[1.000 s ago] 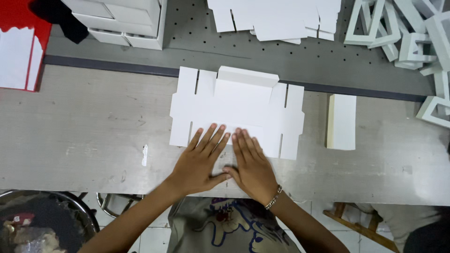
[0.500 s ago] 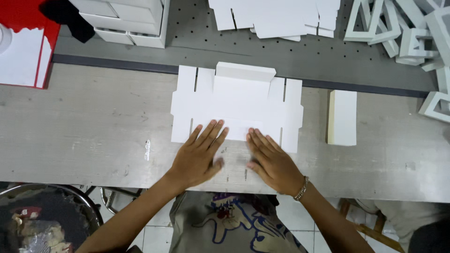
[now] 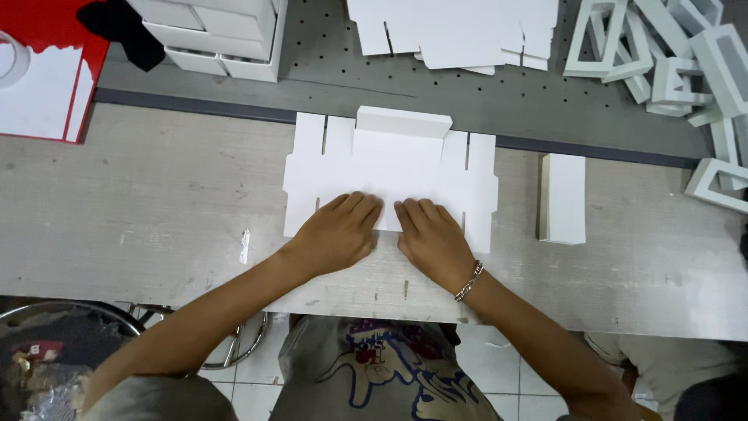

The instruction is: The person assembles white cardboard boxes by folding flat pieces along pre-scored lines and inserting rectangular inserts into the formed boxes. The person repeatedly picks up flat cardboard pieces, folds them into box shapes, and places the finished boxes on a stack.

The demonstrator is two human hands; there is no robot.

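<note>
Fingers [image 3: 360, 204] of the left hand [image 3: 336, 234]: stretched flat, close together, pressing palm-down on the near edge of the flat white cardboard cutout [image 3: 397, 160]. Fingers [image 3: 425, 210] of the right hand [image 3: 432, 240]: likewise flat and close together, pressing on the same near edge, just beside the left hand; neither hand pinches anything. Cardboard cutout: unfolded box blank with side flaps and a tab at its far edge, lying flat at the middle of the grey tabletop [image 3: 140, 226], its near part under both hands. Bracelet [image 3: 468, 281]: metal chain, on the right wrist. Small white box [image 3: 562, 198]: lying flat on the tabletop, right of the cutout, apart from it. Stack of white blanks [image 3: 460, 31]: far side, on the perforated grey surface [image 3: 327, 70]. White window frames [image 3: 670, 54]: loose heap, far right. White boxes [image 3: 210, 31]: stacked, far left. Red and white sheet [image 3: 43, 70]: far left corner.
</note>
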